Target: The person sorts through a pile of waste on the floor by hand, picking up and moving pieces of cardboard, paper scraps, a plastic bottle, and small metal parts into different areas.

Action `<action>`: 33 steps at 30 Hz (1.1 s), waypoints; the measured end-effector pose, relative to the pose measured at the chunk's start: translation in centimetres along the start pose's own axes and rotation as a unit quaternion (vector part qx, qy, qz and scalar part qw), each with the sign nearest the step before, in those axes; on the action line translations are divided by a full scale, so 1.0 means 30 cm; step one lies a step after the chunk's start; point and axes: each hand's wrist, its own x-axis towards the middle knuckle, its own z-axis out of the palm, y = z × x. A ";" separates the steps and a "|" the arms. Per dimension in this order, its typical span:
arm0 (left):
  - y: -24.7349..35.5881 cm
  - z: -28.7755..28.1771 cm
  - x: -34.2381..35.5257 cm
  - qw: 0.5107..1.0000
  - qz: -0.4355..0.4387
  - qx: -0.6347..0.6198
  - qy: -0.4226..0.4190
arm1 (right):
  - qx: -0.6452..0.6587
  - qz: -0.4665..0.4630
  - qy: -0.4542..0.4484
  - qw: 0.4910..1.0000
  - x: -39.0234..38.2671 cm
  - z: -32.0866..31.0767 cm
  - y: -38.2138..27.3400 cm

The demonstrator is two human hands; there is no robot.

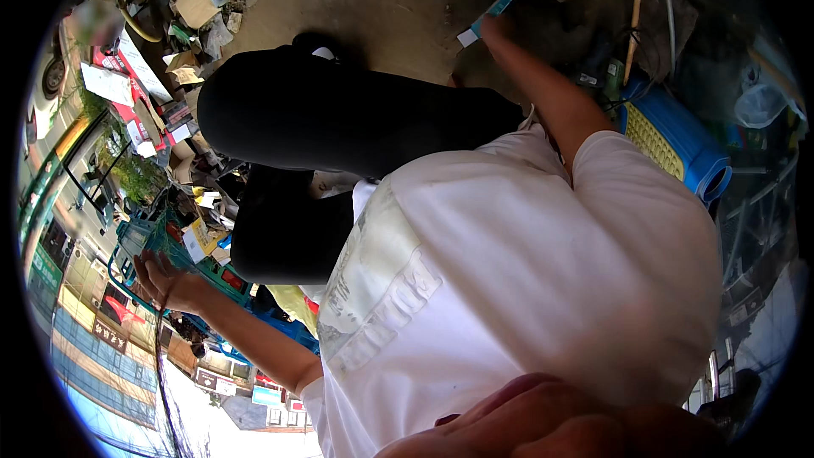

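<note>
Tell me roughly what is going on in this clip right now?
The camera looks down the person's own white T-shirt and black trousers. The right hand reaches out to a small blue-and-white box; whether the grip is closed on it cannot be told. The left hand is spread open beside a blue crate. A blue roll lies at the right, with cardboard and scrap clutter on the ground.

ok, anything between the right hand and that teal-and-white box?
Nothing visible. The right hand is at the teal-and-white box and touches its edge; whether the fingers grip it is unclear.
</note>
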 end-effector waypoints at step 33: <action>-0.243 0.024 0.034 0.981 -0.179 -0.058 0.041 | -0.177 -0.316 0.006 0.932 0.148 0.180 -0.825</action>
